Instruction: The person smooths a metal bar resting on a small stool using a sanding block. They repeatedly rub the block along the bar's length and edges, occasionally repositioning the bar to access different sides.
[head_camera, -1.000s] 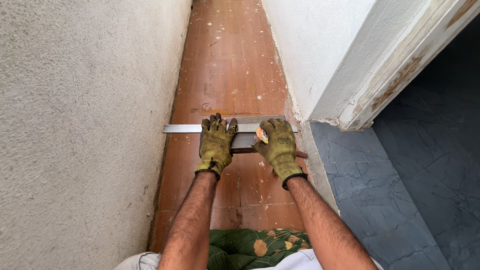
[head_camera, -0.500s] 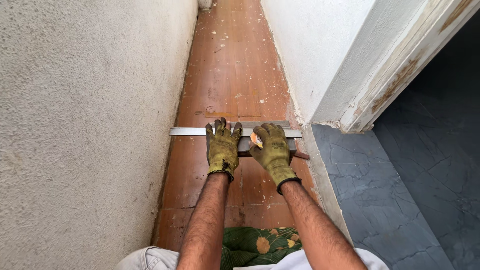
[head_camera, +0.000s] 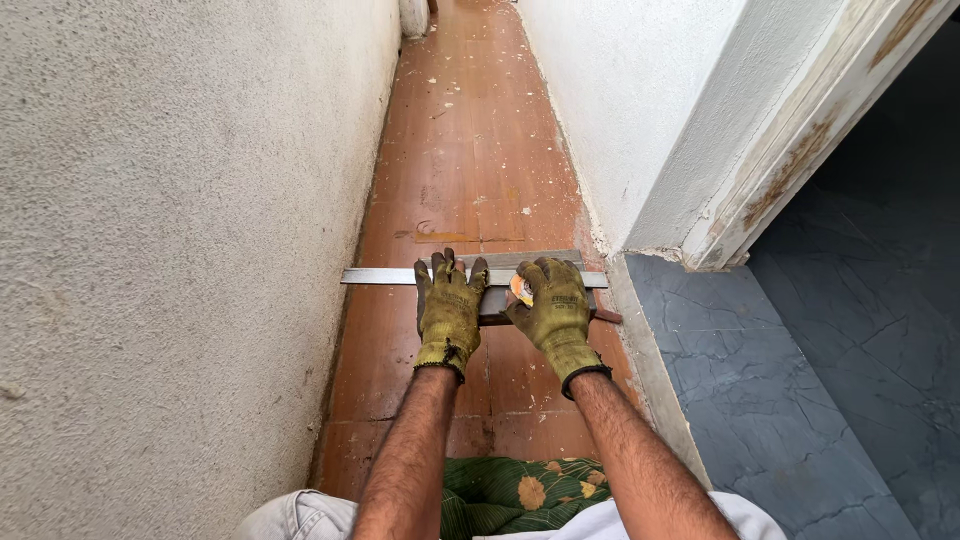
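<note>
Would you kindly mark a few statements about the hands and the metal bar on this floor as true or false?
1. Both hands, left hand and right hand, wear yellow-green gloves. True.
2. The metal straightedge lies across the reddish-brown floor. True.
3. The left hand is raised off the straightedge. False: it presses on it.
4. The floor beyond the door frame is reddish-brown too. False: it is dark grey-blue tile.

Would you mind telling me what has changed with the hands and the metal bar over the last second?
Very little. The left hand and right hand sit a touch closer together, and the view has shifted slightly down the floor. Both gloved hands still press on the metal bar, which still lies across the floor from the left wall; nothing was picked up or let go.
</note>
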